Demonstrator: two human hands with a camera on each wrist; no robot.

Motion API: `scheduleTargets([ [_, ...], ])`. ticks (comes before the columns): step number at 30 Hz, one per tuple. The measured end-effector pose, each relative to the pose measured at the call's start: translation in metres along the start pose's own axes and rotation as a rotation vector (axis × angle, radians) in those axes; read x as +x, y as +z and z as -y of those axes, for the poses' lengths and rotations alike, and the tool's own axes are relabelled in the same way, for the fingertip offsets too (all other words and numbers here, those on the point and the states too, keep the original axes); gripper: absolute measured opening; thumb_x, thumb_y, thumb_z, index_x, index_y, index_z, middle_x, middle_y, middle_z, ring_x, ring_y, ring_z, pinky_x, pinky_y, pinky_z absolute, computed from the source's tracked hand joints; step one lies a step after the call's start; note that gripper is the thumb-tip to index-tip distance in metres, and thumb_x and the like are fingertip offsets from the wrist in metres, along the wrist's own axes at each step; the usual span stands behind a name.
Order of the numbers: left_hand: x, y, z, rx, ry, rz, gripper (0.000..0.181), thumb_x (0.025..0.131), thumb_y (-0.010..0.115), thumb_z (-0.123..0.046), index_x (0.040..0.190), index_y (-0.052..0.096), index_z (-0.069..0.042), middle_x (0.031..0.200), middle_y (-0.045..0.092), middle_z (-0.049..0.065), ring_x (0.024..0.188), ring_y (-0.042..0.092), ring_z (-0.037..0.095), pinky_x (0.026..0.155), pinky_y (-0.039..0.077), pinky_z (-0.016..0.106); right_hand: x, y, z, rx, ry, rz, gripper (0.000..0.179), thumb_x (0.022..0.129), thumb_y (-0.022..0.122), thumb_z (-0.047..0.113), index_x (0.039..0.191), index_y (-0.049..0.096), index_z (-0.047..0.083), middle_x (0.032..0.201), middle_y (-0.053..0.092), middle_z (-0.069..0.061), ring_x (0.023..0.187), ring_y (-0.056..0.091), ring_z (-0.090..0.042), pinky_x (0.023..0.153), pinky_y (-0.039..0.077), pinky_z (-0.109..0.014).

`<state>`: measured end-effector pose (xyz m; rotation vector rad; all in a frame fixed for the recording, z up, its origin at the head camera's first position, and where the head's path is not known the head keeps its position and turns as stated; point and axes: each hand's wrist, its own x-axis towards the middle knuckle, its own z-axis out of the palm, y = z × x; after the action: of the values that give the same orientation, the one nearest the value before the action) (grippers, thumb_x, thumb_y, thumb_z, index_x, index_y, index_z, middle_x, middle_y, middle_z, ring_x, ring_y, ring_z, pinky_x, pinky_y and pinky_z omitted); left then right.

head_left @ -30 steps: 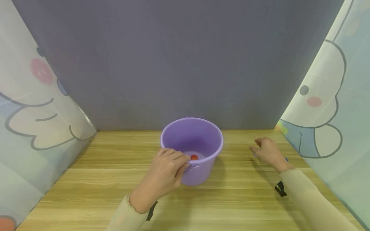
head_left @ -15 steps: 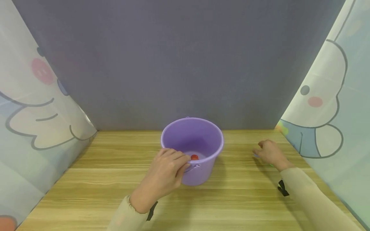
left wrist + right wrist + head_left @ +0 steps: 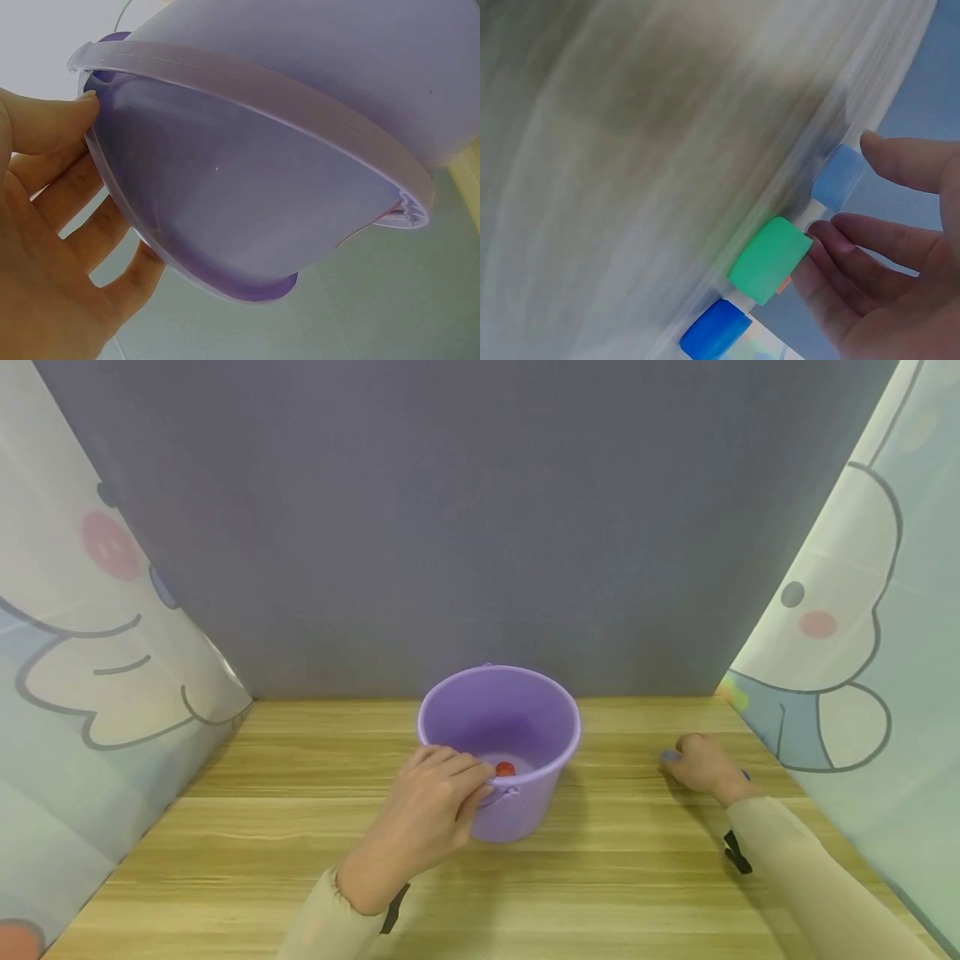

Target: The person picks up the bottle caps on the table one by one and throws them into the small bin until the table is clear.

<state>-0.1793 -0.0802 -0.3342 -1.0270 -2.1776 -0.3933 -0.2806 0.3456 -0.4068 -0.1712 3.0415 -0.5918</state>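
Note:
My left hand (image 3: pixel 435 802) grips the near-left rim of the purple bucket (image 3: pixel 517 814); in the left wrist view, the thumb and fingers bend around the rim (image 3: pixel 247 97). Inside on the bucket's floor lies a small round red thing (image 3: pixel 505 769). At the right, my right hand (image 3: pixel 703 764) is low over the table, with a small light blue block (image 3: pixel 840 178) between thumb and fingertips. Right by the lower fingers sits a green block (image 3: pixel 770 260), and a dark blue block (image 3: pixel 715 330) comes after it. The green one is hidden from the head view.
The wooden table (image 3: pixel 300 827) meets a grey panel (image 3: pixel 480 527) at the back. Printed cloth walls (image 3: pixel 825 635) stand on both sides. A sliver of orange (image 3: pixel 784 285) shows behind the green block in the right wrist view.
My right hand has come down and slightly right, its fingers closing in on the light blue block. The left hand and the bucket stay in place.

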Motion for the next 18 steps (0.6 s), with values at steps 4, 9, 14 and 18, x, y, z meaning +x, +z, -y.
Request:
scheduleTargets([
  [4,0.000,0.000,0.000,-0.008,-0.002,0.002,0.008,0.088,0.077,-0.015,0.094,0.073,-0.015,0.085,0.069,-0.007,0.082,0.063,0.017,0.084,0.050,0.038,0.001,0.004,-0.005,-0.002,-0.013,-0.017,0.039,0.098,0.060,0.022,0.064,0.042,0.014,0.063,0.041,0.000,0.057,0.041,-0.017,0.057,0.039,-0.032],
  [9,0.000,0.000,0.000,-0.014,-0.006,0.003,0.008,0.088,0.077,-0.015,0.094,0.073,-0.015,0.084,0.069,-0.007,0.082,0.063,0.017,0.084,0.050,0.038,0.002,0.007,-0.007,-0.005,-0.021,-0.034,0.042,0.098,0.062,0.023,0.064,0.039,0.015,0.061,0.034,0.003,0.055,0.035,-0.015,0.057,0.036,-0.032],
  [14,0.000,0.000,0.000,-0.009,-0.006,0.003,0.009,0.087,0.077,-0.014,0.095,0.074,-0.015,0.085,0.069,-0.007,0.082,0.063,0.017,0.084,0.050,0.038,0.001,0.005,-0.002,-0.008,-0.022,-0.056,0.038,0.096,0.063,0.021,0.065,0.043,0.012,0.062,0.039,0.001,0.057,0.039,-0.017,0.056,0.035,-0.032],
  [18,0.000,0.000,0.000,-0.006,-0.005,0.003,0.009,0.087,0.078,-0.014,0.095,0.074,-0.015,0.085,0.069,-0.007,0.082,0.063,0.017,0.084,0.050,0.038,0.000,0.001,0.003,0.015,-0.014,-0.072,0.029,0.097,0.061,0.020,0.080,0.061,-0.003,0.069,0.057,-0.007,0.067,0.056,-0.028,0.063,0.049,-0.043],
])
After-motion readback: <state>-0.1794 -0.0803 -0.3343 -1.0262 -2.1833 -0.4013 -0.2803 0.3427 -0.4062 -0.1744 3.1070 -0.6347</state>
